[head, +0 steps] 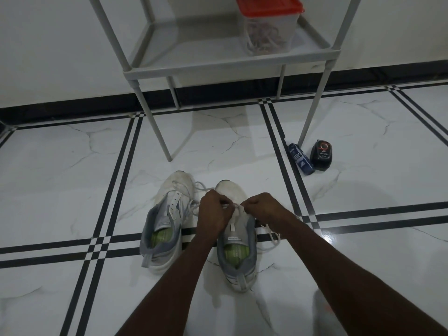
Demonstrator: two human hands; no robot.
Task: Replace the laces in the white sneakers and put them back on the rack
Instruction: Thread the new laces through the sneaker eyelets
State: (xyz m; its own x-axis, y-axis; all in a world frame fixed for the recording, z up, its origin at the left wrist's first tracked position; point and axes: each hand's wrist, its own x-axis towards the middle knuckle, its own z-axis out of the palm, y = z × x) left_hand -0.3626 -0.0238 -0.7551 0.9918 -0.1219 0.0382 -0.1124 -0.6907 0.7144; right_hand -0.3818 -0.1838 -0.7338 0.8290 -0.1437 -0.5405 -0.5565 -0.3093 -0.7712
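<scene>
1. We see both hands over the right sneaker [236, 241], which stands on the floor [72, 166] at about 6 o'clock, toe pointing to 12 o'clock.
2. Left hand [213, 213]: fingers curled together and pinching the white lace [238, 209] over the sneaker's throat.
3. Right hand [263, 206]: fingers likewise curled, clamped on the same lace at 3 o'clock of the left hand. The two hands sit near each other, a short taut run of lace between them.
4. Loose lace lies on the floor at 3 o'clock of this sneaker, partly under the right forearm.
5. Left sneaker [167, 219]: just beside the right one at its 9 o'clock, tilted slightly, toe toward 12 o'clock. Its lace [194, 202] lies slack across the upper and trails toward the other shoe. We cannot tell how many eyelets are threaded.
6. Both sneakers show green insoles and grey collars.
7. Rack [228, 66]: grey, at 12 o'clock, against the wall. The sneakers are on the floor in front of it, well apart from its shelf.
8. On the shelf, toward 1 o'clock, a clear box [269, 32] with a red lid; it seems to hold tangled laces.
9. At 2 o'clock on the floor, beside a rack leg, a blue tube [300, 159] and a black tin [321, 155], just beside each other.
</scene>
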